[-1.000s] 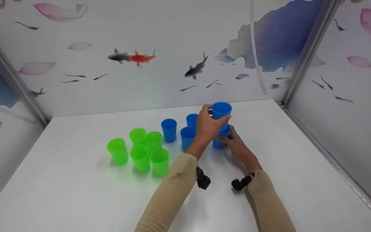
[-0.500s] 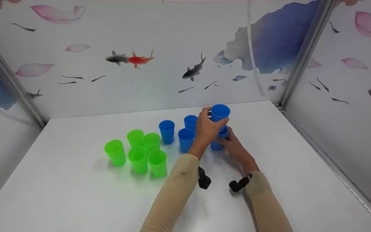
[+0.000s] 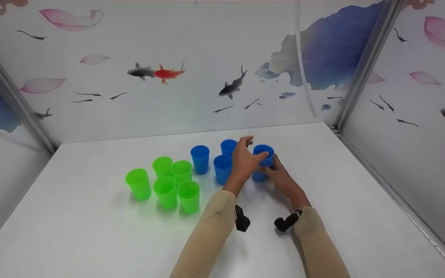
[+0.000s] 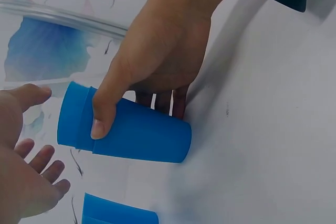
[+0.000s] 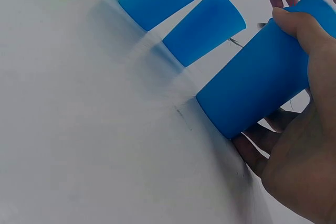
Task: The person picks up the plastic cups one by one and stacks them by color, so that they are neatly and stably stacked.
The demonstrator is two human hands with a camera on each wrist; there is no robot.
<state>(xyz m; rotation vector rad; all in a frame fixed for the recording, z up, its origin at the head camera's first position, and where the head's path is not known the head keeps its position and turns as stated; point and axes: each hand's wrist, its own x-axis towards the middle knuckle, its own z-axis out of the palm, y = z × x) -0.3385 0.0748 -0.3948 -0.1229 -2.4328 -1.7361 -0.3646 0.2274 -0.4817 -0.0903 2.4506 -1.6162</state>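
Observation:
Two nested blue cups (image 4: 144, 137) stand upright on the table, the upper one's rim showing just above the lower one's. My right hand (image 3: 284, 179) grips the lower cup near its top, thumb on the near side and fingers round the back. My left hand (image 3: 245, 164) is just left of the upper rim, its fingers spread and holding nothing; the left wrist view shows a gap between it and the cups. Left of the hands stand more blue cups: one at the front (image 3: 222, 170), one behind it (image 3: 228, 146) partly hidden by the left hand, and one farther left (image 3: 200, 160).
Several green cups (image 3: 166, 193) stand upright in a cluster left of the blue ones. The white table (image 3: 91, 231) meets a patterned back wall (image 3: 191, 112) and side panels with metal corner posts (image 3: 365, 65). Small black cameras (image 3: 242, 219) sit at both wrists.
The upper blue cup has gone down into the lower one. My left hand has let go of it and spread its fingers. My right hand keeps its grip on the lower cup.

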